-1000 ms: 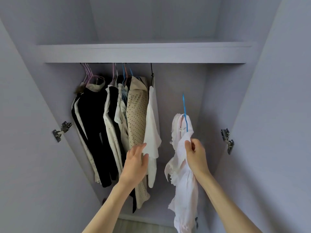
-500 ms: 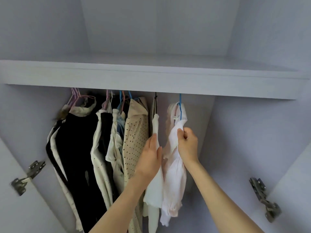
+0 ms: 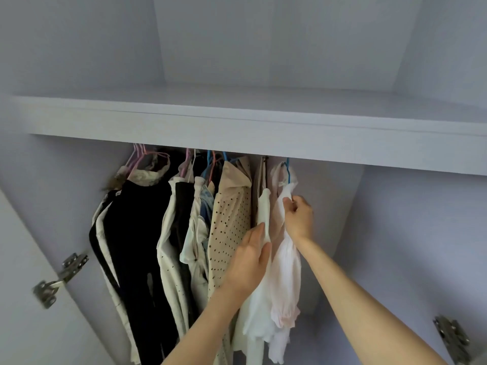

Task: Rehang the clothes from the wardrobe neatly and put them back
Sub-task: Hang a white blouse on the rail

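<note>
- Pink blouse (image 3: 286,262) on its blue hanger (image 3: 288,171), hook running up behind the shelf edge, so the hook's seat can't be seen from here.
- Right hand (image 3: 299,216) is up at the blouse's shoulder, fingers (image 3: 292,200) curled and pinching a fold of the fabric just below the hanger; the rest of the blouse drops straight down below that pinch, along the wrist and forearm.
- Left hand (image 3: 250,264) sits lower and to the left, fingers straight and close together, flat against the white garment (image 3: 263,219) right beside the blouse; fingertips point up along its narrow folded edge, thumb on the blouse side.
- White garment lies between the two hands, touching the blouse along its length.
- Beyond the left fingers: dotted beige top (image 3: 232,225), touching the back of the hand, then a pale floral piece with denim-blue behind it, a white speckled shirt (image 3: 168,246) and the black garment with white trim (image 3: 131,246) at the far end, all on pink and blue hangers.
- Shelf (image 3: 263,133) spans above everything; metal hinges (image 3: 59,281) show on the left door and low on the right.
</note>
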`<control>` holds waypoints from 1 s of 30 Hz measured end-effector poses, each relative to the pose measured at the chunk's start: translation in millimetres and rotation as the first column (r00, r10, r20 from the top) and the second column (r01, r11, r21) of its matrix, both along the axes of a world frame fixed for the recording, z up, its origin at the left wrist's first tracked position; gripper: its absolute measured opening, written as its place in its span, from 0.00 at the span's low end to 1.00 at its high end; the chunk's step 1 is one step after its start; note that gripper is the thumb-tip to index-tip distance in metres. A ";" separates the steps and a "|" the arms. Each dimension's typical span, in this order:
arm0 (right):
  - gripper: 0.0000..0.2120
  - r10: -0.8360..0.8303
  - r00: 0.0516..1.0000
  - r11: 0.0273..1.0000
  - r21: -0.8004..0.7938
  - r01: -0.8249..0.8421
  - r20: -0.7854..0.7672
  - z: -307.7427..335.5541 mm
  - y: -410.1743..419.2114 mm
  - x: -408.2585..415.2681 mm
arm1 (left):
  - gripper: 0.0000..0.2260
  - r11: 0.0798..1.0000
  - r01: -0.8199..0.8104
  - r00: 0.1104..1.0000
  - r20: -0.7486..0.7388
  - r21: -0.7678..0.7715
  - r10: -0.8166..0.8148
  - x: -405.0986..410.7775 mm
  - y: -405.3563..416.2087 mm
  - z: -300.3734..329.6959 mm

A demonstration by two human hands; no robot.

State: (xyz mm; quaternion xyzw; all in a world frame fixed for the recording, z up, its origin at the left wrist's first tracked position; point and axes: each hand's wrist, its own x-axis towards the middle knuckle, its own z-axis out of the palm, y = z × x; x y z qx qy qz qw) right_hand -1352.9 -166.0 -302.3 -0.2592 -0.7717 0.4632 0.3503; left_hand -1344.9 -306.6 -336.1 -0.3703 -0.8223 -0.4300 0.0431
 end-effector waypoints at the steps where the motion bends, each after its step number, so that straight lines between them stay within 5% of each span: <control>1: 0.14 0.021 1.000 1.000 -0.001 -0.021 0.019 -0.4 -1.2 -1.0 | 0.21 1.000 0.000 1.000 0.003 -0.001 0.000 0.3 0.1 0.6; 11: 0.21 0.370 0.903 0.928 -0.036 -0.371 0.218 4.0 3.2 -8.1 | 0.15 0.997 0.009 1.000 0.023 0.076 -0.010 -4.9 -3.2 -1.5; 16: 0.21 0.303 0.911 0.936 0.092 -0.339 0.281 10.0 -1.5 4.5 | 0.19 0.996 0.086 0.996 0.035 0.005 -0.086 2.8 -8.8 5.2; 18: 0.22 0.255 0.919 0.904 0.264 -0.337 0.300 11.5 -9.9 14.4 | 0.19 0.995 0.089 0.996 -0.018 -0.053 -0.090 7.0 -17.9 5.1; 21: 0.23 0.135 0.898 0.717 0.583 -0.381 0.420 6.2 -28.6 26.9 | 0.20 0.992 -0.032 0.973 -0.231 -0.122 0.003 6.4 -39.9 -7.6; 24: 0.21 0.191 0.893 0.534 0.720 -0.442 0.407 -0.4 -51.5 43.2 | 0.24 0.955 -0.230 0.945 -0.276 -0.189 0.173 21.8 -68.9 -18.8; 30: 0.25 0.370 0.730 0.278 0.681 -0.677 0.575 -54.8 -107.5 82.3 | 0.24 0.822 -0.508 0.857 -0.254 -0.259 0.449 89.8 -150.9 -45.8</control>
